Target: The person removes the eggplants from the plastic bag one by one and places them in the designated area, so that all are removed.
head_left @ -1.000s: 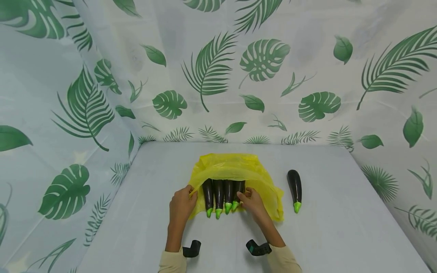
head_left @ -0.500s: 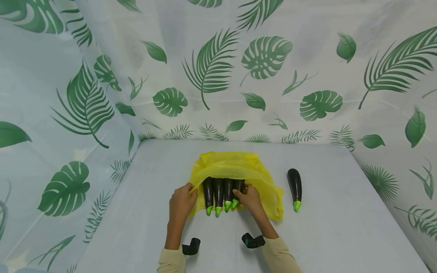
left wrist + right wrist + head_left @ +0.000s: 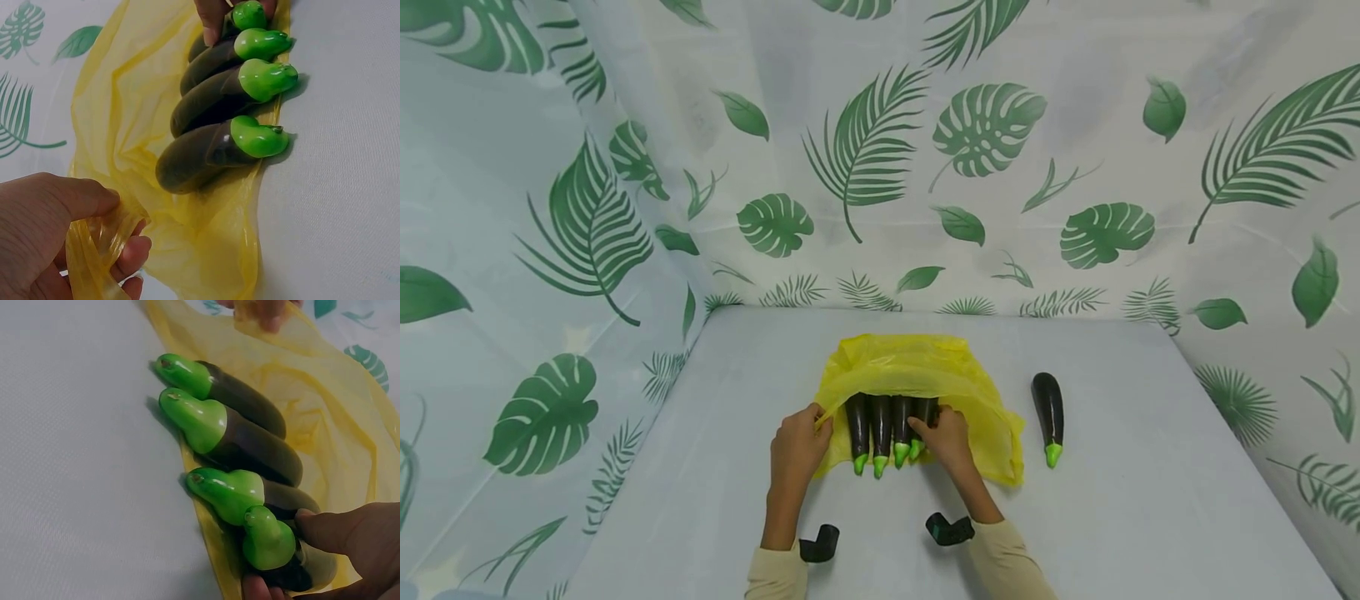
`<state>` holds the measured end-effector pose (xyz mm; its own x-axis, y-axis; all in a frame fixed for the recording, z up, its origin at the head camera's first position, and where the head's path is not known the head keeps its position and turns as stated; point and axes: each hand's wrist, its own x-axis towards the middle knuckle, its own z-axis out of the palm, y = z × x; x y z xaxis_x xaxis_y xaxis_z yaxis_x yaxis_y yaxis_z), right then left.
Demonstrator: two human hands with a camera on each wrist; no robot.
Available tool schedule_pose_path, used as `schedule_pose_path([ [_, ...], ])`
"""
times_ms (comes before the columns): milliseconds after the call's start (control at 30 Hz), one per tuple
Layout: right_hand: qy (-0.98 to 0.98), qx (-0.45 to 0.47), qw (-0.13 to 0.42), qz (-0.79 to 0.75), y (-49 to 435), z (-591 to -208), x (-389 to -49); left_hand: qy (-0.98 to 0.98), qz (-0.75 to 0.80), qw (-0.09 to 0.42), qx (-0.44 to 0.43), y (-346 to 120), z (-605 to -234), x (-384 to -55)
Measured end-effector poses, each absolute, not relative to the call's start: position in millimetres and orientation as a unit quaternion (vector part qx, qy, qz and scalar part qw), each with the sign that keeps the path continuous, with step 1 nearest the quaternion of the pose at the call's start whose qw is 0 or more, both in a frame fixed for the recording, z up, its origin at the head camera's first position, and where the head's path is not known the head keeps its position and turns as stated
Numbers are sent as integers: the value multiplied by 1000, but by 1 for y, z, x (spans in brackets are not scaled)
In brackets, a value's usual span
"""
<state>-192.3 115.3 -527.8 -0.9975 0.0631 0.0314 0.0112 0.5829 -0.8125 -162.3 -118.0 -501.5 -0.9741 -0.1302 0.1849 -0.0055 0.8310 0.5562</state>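
A yellow plastic bag [image 3: 891, 367] lies on the table with its mouth toward me. Several dark eggplants [image 3: 859, 425] with green stem ends lie side by side in the mouth, their stems at the near edge. My left hand [image 3: 799, 446] pinches the bag's left rim between thumb and fingers, holding it up; the left wrist view shows the film [image 3: 94, 244] gathered there. My right hand [image 3: 949, 437] grips the rightmost eggplant [image 3: 269, 540], thumb on one side and fingers on the other. That eggplant leans against its neighbour [image 3: 228, 494]. The bag's upper layer covers the far ends.
One more eggplant [image 3: 1049, 421] lies alone on the white table [image 3: 1135, 500], right of the bag. A leaf-patterned sheet [image 3: 880, 242] hangs behind and at the sides. A black device [image 3: 820, 543] is worn on each wrist.
My right hand has shifted slightly left, its thumb now near the neighbouring eggplant. The left hand keeps its hold on the bag rim almost unmoved.
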Motion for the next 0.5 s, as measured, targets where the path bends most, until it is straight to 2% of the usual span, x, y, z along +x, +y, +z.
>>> schedule_pose_path([
  [500, -886, -41, 21, 461, 117, -533, -194, -950, -294, 101, 42, -119, -503, -162],
])
